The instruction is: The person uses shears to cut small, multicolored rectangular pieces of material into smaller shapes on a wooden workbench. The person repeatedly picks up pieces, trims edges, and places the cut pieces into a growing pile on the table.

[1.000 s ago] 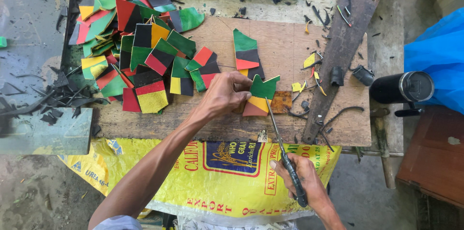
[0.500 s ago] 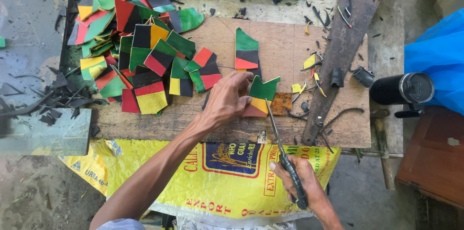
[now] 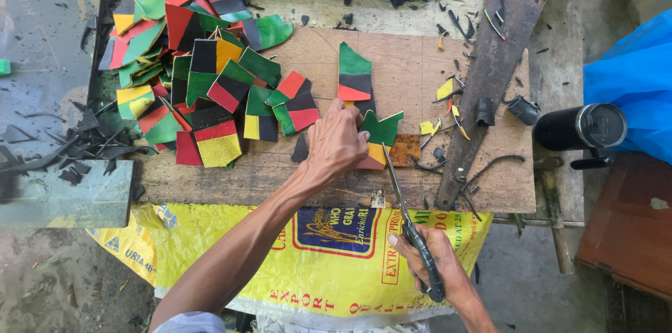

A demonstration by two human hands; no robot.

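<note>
Near the front edge of the wooden board (image 3: 420,81), our left hand (image 3: 338,143) pins a green piece (image 3: 383,126) flat under closed fingers. Our right hand (image 3: 437,263) is wrapped around the knife (image 3: 409,224), whose blade tip runs just beside those fingers; a slip could nick them, or the piece could skid and spoil the cut.

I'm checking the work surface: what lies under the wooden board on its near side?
A yellow printed sack shows under the wooden board's near edge and hangs down. How far it reaches beneath is covered.
</note>
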